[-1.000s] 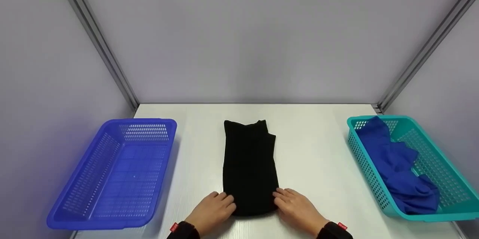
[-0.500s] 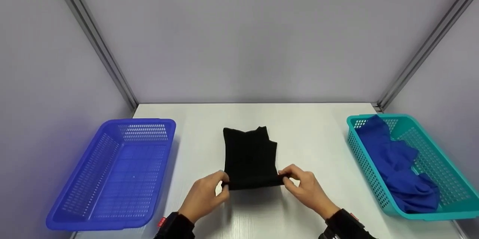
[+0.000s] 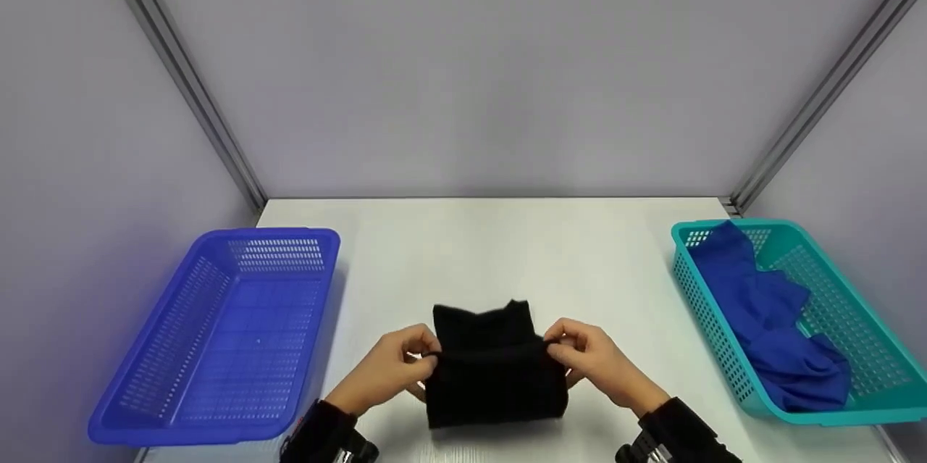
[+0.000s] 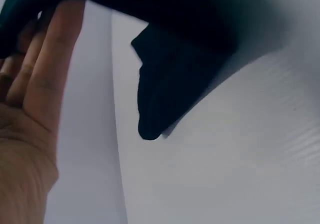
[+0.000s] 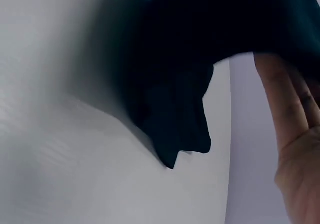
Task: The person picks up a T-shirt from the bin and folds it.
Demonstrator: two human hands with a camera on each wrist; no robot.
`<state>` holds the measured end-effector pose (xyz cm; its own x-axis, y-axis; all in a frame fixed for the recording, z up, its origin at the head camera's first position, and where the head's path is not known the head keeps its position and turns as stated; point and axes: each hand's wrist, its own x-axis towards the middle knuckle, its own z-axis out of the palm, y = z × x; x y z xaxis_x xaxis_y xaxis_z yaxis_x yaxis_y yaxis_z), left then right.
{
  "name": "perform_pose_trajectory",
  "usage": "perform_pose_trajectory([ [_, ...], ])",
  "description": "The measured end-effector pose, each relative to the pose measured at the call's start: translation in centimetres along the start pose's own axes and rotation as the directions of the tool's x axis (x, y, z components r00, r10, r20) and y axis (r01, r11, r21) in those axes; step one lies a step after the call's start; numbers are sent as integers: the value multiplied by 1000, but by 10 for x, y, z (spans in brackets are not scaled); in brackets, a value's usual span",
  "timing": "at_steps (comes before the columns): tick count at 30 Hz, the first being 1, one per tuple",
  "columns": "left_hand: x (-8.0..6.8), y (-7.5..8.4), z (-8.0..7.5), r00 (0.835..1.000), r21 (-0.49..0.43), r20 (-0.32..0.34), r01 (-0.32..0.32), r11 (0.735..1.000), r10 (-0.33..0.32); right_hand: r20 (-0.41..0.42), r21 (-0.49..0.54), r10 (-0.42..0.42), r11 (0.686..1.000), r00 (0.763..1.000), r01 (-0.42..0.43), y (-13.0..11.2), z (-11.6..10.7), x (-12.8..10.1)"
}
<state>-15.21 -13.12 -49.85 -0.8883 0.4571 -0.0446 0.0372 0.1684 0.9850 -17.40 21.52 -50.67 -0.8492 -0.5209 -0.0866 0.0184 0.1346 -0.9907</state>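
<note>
A black folded garment hangs above the white table near its front edge, draped over a fold line held at both ends. My left hand pinches the fold's left end and my right hand pinches its right end. In the left wrist view the left hand's fingers lie under the dark cloth, whose lower corner hangs above the table. The right wrist view shows the black cloth hanging the same way beside the right hand's fingers.
An empty blue basket stands at the left of the table. A teal basket at the right holds a crumpled blue garment. Grey walls enclose the table on three sides.
Both hands took hold of the garment's near hem, lifted it and carried it away from me. Now the cloth hangs doubled from their grip, closer to the front edge.
</note>
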Motion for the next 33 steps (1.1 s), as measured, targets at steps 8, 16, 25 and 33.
perform_pose_trajectory([
  [8, 32, -11, 5, 965, 211, -261, 21, 977, 35, -250, -122, 73, 987, 966, -106, 14, 2, 27],
  [16, 62, -32, 13, 900, 511, -411, 95, 855, 146, -362, -509, -82, 852, 929, -123, 34, 1, 55],
  [25, 78, -65, 21, 866, 650, -481, 244, 720, 140, -430, -602, -134, 780, 893, -173, 64, 11, 74],
  [33, 72, -73, 28, 870, 788, -451, 282, 548, 201, -245, -855, -472, 516, 847, 40, 80, 13, 65],
])
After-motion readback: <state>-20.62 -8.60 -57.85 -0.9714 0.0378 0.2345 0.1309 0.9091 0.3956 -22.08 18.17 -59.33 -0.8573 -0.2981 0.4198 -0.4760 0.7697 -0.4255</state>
